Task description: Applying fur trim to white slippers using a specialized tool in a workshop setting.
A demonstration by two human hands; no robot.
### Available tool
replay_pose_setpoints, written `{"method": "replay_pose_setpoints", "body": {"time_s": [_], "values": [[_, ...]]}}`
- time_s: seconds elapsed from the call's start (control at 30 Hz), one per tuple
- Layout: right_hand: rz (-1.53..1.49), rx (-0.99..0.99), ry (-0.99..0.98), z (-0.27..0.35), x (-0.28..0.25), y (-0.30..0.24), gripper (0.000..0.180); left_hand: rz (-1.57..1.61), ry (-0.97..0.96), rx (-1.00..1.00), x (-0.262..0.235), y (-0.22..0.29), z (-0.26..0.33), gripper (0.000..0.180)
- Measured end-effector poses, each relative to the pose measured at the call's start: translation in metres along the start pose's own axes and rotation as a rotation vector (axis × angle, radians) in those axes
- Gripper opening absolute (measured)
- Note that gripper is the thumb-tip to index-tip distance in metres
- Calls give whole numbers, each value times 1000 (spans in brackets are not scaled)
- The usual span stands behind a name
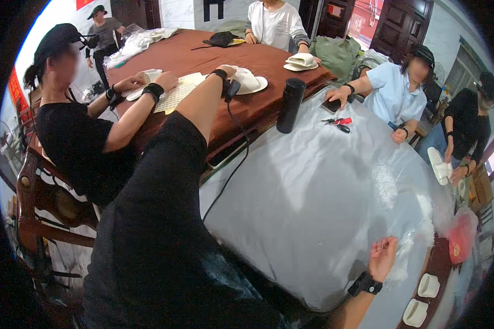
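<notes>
Plastic sheeting (324, 181), clear and glossy, is being spread over the near table (422, 312), and the right hand (382, 256) is being held over its lower right part with the palm turned up and the fingers loosely curled, grasping nothing. A black wrist device (365, 284) is being worn just below that hand. The left hand (226, 70) is being stretched far forward, in a black sleeve, to the brown-clothed table (241, 55), where it is being rested at a white slipper (250, 82); whether the fingers are being closed on the slipper cannot be told, as they are hidden behind the wrist. A black cable (236, 153) is being trailed from that wrist down across the sheeting's edge.

A black cylindrical flask (290, 105) is standing upright between the 2 tables. Red-handled scissors (337, 122) are lying on the sheeting, near a seated person in a light blue shirt (392, 93). On the left, a person in black (77, 137) is being seated with both hands on a printed paper sheet (175, 94). 2 white slippers (422, 299) are lying at the lower right, beside a red bag (461, 237).
</notes>
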State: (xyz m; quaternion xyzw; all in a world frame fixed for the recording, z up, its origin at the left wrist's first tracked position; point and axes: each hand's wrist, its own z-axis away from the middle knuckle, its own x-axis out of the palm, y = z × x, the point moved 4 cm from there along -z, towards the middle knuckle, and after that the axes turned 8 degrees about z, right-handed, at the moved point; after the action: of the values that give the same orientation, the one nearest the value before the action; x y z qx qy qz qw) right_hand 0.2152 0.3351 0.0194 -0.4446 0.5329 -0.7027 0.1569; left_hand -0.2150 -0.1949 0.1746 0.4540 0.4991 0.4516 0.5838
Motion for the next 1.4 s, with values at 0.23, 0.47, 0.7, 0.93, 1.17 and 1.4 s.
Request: {"method": "replay_pose_setpoints", "body": {"time_s": [0.23,0.47,0.7,0.93,1.17,1.4], "values": [[-76,-44,7,-19,-27,-8,21,375,135,-386,-26,-43,-83,30],[84,-92,-123,-6,-6,-1,21,-759,157,305,-57,-57,-127,31],[149,-243,-87,-1,10,-13,30,-241,438,485,-150,-14,-84,31],[329,-448,34,19,25,-38,31,193,75,364,3,101,105,38],[785,-676,167,34,34,-43,23,-239,-555,412,178,68,174,29],[1002,-866,131,60,57,-53,13,-508,-1111,600,342,-33,181,36]]}}
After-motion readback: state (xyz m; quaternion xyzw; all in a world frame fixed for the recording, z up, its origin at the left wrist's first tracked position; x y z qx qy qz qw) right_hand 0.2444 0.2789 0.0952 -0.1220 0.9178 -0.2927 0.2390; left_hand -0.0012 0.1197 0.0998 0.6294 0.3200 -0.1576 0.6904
